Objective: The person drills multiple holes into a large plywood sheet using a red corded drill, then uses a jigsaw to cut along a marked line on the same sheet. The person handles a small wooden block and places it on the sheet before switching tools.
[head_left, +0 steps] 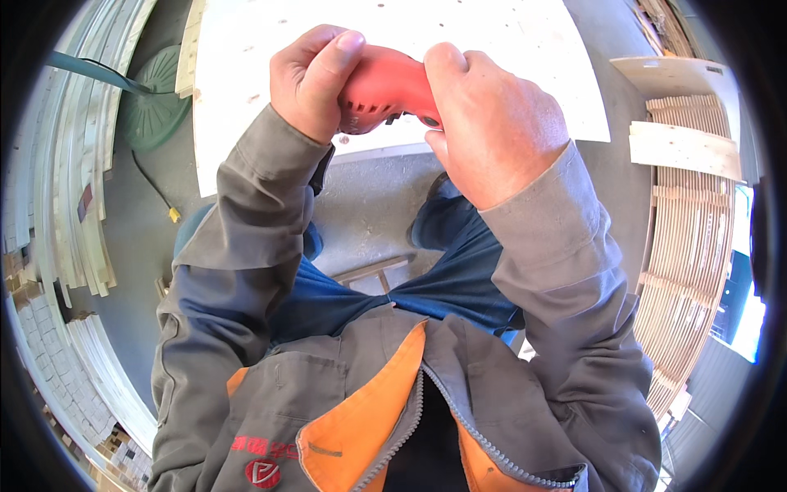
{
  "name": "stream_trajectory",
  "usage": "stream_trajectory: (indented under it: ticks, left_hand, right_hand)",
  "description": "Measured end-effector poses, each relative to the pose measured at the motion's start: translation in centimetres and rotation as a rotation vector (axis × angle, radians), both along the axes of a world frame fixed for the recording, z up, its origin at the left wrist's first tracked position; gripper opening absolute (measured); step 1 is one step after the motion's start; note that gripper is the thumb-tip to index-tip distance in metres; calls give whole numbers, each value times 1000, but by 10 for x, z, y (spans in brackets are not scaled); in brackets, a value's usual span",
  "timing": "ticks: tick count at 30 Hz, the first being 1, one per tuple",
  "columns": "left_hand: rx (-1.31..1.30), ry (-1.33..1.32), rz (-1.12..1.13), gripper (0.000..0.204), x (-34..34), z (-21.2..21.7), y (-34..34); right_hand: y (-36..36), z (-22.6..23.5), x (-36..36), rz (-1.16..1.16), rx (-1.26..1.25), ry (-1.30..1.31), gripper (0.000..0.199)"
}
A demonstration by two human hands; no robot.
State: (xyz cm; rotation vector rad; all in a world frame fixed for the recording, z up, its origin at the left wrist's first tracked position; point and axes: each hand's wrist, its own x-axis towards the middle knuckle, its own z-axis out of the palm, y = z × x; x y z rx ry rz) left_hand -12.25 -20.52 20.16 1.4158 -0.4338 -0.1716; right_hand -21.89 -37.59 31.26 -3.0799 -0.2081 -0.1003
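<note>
A large pale plywood sheet (pixel 393 49) with small drilled holes lies flat across the top of the view, on a grey concrete floor (pixel 369 205). To the left, long white boards (pixel 57 189) are stacked in a curved-looking pile, and beside them a round dark green lid-like disc (pixel 152 102) rests on the floor, with a black cable ending in a yellow plug (pixel 174 215) near it. On the right stands a stack of slatted wooden frames (pixel 689 246).

The person wears a grey work jacket (pixel 328 385) with an orange lining and blue trousers (pixel 459 271).

Both hands are raised over the near edge of the plywood sheet, clasped around a red power drill (pixel 385 94). The right hand (pixel 492 123) is closed over the drill's right side, fingers wrapped round the body. The left hand (pixel 311 78) is closed on its left side, thumb laid along the top. Only the drill's red housing with its vent slots shows between the hands; the front end is hidden.
</note>
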Motion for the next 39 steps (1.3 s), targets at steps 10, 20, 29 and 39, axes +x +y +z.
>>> stream_trajectory:
  ticks: [10,20,29,39]
  left_hand:
    - [-22,-73,127,45,1,21,-2]
    - [1,-86,110,45,2,20,-9]
    - [-39,-85,71,45,3,24,-9]
    - [13,-81,81,45,4,31,-10]
  right_hand:
    - [-2,19,8,121,-49,-73,47]
    - [-15,6,12,141,-69,-145,37]
    - [-16,16,8,119,-40,-114,36]
    - [-20,19,15,159,28,-59,36]
